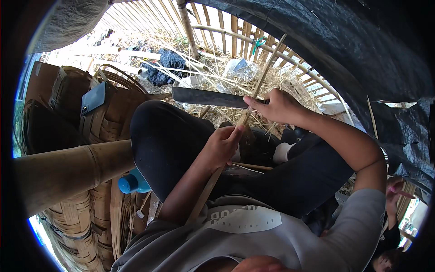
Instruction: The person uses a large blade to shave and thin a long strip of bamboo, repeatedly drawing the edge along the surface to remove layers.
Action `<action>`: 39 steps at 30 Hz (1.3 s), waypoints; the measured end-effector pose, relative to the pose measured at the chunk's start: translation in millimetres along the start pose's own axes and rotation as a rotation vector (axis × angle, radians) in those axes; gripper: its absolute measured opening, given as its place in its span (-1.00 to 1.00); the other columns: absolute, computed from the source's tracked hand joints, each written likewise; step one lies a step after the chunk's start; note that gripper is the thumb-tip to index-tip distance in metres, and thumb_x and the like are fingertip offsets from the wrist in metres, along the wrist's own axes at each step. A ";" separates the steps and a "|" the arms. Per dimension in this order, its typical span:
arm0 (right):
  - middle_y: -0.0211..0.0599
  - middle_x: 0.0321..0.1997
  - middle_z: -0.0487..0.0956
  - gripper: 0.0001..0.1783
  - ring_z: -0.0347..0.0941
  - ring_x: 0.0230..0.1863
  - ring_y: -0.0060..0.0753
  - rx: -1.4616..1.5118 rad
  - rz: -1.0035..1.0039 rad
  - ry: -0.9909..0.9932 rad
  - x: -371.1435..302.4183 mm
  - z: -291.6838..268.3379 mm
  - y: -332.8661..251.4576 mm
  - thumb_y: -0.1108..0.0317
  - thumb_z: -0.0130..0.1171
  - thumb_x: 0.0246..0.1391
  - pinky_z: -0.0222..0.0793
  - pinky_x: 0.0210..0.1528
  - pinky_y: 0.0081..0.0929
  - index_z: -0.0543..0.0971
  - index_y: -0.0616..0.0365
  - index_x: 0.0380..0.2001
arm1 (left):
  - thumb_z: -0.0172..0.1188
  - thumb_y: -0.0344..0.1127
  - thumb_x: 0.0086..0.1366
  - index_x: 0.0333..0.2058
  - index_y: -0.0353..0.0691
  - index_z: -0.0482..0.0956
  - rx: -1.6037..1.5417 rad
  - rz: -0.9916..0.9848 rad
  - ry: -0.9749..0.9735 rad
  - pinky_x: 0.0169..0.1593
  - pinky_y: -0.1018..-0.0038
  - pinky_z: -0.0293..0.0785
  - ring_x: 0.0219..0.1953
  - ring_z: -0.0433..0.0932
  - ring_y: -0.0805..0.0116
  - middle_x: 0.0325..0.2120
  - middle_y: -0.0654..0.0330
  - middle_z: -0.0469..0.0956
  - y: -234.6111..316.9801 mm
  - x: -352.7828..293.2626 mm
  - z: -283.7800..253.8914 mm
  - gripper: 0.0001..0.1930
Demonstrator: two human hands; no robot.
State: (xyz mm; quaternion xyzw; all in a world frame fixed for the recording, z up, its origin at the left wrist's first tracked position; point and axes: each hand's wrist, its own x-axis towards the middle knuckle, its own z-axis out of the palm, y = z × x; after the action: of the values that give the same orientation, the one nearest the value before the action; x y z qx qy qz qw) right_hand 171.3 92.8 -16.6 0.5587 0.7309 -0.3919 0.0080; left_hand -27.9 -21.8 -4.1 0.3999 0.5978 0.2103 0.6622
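A long, narrow bamboo strip [271,61] slants from beside my left forearm up past both hands, its far end pointing toward the fence. My left hand [222,146] is closed around the strip above my lap, with the thumb along it. Just beyond, my right hand [277,107] grips a large knife with a broad dark blade [206,97]. The blade points left and lies across the strip, and my right thumb presses at the crossing. The knife's handle is mostly hidden by my fingers.
A thick bamboo pole [77,170] runs in from the left to my knee. Woven baskets [74,222] stand there, with a phone [94,98] on one and a blue bottle [131,182] below. Shavings [290,86] litter the ground by a slatted fence [226,36]. Another person's hand [395,192] shows at right.
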 end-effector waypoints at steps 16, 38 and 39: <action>-0.63 -0.81 0.15 -0.31 0.00 -0.85 -0.78 0.627 0.288 -0.212 -40.0 -19.7 -6.6 -0.38 -0.06 0.20 -0.06 -0.81 -0.68 0.35 0.08 -0.59 | -0.10 0.07 0.49 -0.53 -0.23 0.38 -0.077 0.077 -0.099 -0.73 0.61 0.22 -0.81 0.29 0.59 -0.73 0.37 0.31 14.5 -20.5 0.6 -0.48; -0.54 -0.83 0.12 -0.33 0.00 -0.88 -0.61 1.152 -0.050 0.043 -67.5 -26.6 76.6 -0.37 -0.21 0.26 -0.01 -0.74 -0.54 0.34 0.05 -0.52 | -0.09 0.13 0.43 -0.28 -0.14 0.47 -0.481 0.057 -0.163 -0.77 0.64 0.08 -0.83 0.19 0.56 -0.77 0.38 0.25 50.3 -21.1 3.8 -0.57; -0.55 -0.83 0.14 -0.33 0.03 -0.88 -0.61 1.087 -0.030 0.097 -60.0 -37.4 56.0 -0.37 -0.14 0.25 0.01 -0.74 -0.56 0.36 0.05 -0.54 | -0.09 0.12 0.43 -0.28 -0.15 0.48 -0.518 0.073 -0.152 -0.77 0.64 0.08 -0.83 0.19 0.56 -0.77 0.37 0.25 53.0 -23.5 -4.1 -0.57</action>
State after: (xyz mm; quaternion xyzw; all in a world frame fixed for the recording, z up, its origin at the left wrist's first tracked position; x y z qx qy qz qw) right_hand 255.9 69.8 4.7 0.4895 0.4303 -0.6871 -0.3213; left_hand -25.9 -7.1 52.0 0.2531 0.4580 0.3494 0.7772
